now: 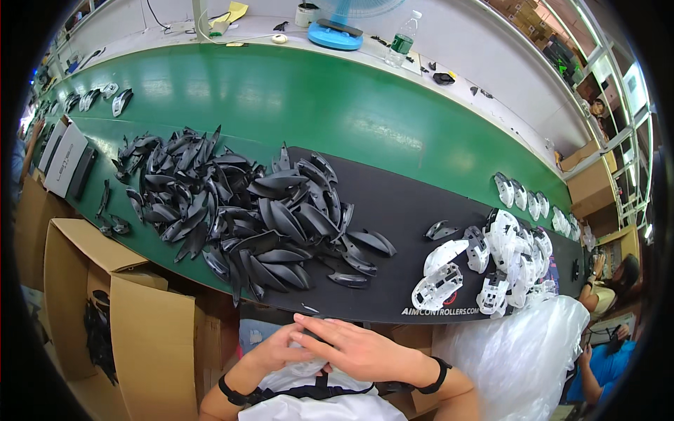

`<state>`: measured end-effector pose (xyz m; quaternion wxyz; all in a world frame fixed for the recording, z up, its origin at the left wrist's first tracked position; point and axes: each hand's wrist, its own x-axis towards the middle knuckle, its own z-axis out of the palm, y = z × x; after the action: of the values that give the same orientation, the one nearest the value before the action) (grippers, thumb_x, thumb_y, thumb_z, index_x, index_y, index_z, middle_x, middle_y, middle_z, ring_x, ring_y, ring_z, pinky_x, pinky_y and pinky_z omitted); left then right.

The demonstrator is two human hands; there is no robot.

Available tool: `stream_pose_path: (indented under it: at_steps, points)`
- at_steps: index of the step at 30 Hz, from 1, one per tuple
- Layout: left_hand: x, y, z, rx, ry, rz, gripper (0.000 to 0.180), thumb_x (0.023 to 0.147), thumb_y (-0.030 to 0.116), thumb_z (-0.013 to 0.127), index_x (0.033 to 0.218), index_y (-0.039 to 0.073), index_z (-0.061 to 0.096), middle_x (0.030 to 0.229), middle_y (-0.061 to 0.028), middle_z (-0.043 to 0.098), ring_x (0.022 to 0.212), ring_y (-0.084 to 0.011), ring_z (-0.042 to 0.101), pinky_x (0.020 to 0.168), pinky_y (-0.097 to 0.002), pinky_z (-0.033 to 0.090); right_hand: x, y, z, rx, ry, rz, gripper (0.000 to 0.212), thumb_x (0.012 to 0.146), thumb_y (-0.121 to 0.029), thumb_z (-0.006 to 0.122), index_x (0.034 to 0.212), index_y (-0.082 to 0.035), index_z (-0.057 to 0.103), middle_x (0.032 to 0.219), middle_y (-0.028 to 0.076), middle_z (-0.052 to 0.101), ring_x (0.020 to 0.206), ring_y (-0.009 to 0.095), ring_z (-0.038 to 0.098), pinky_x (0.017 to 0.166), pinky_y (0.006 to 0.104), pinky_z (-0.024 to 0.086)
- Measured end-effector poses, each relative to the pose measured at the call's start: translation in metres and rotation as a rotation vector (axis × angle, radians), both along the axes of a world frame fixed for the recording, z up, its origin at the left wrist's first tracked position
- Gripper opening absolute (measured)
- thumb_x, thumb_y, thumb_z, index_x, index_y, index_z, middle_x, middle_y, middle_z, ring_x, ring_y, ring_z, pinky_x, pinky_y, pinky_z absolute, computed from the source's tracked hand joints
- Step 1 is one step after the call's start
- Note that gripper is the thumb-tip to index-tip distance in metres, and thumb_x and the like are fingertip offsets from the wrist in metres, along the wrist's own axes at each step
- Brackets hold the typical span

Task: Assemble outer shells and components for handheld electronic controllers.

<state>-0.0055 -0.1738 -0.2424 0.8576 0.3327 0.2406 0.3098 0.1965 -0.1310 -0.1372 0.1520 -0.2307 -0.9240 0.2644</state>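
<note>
My left hand (276,351) and my right hand (359,349) meet low in front of my body, just off the table's near edge. The left fingers curl inward. My right fingers lie across them, pressed together. A sliver of something dark and white shows between the hands, but the fingers hide most of it and I cannot make out its kind. Beyond them a big heap of black curved plastic shells (281,217) covers the left part of the black mat (393,295). White controller-like housings (439,284) are piled on the mat's right side.
An open cardboard box (151,337) with black parts stands at lower left. Clear plastic wrapping (523,351) bulges at lower right. More white shells (519,193) line the green table (421,133). Behind stand a blue fan (335,35) and a bottle (402,42). Other people sit at right.
</note>
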Motion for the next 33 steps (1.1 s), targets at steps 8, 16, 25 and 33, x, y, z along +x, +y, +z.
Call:
stream_pose_path:
  at_steps: [8,16,25,33]
  points:
    - [-0.003,-0.008,0.005,-0.121,-0.254,0.214,0.065,0.073,0.005,0.07,0.13,-0.001,0.038,0.117,-0.0224,0.058,0.111,-0.0369,0.057,0.094,-0.0458,0.046,0.026,0.028,-0.026,0.19,0.156,-0.739,0.033,0.07,0.001,0.067,0.103,-0.004,0.065,0.095,0.009,0.059,0.08,0.024,0.057,0.069,0.037,0.049]
    - [0.004,0.006,0.016,-0.061,-0.245,0.336,0.064,0.07,0.005,0.071,0.126,-0.001,0.04,0.115,-0.0251,0.057,0.109,-0.0376,0.058,0.09,-0.0523,0.048,0.017,0.016,-0.051,0.194,0.006,-0.839,0.024,0.067,-0.008,0.074,0.09,-0.009,0.067,0.096,0.005,0.053,0.086,0.025,0.05,0.074,0.0369,0.042]
    - [0.013,0.016,0.021,-0.003,-0.112,0.347,0.06,0.073,0.005,0.07,0.125,0.001,0.04,0.116,-0.0212,0.058,0.103,-0.0318,0.062,0.09,-0.0412,0.049,0.017,0.008,-0.057,0.186,0.154,-0.792,0.046,0.067,-0.008,0.075,0.111,-0.01,0.063,0.101,0.008,0.055,0.086,0.026,0.052,0.075,0.035,0.043]
    - [0.019,0.014,0.014,0.07,0.03,0.399,0.063,0.074,0.006,0.072,0.127,0.003,0.038,0.116,-0.0117,0.058,0.103,-0.0178,0.059,0.093,-0.0331,0.043,0.005,0.009,-0.06,0.105,0.096,-0.759,0.047,0.064,-0.005,0.073,0.108,-0.016,0.066,0.106,0.01,0.05,0.089,0.026,0.049,0.079,0.0373,0.042]
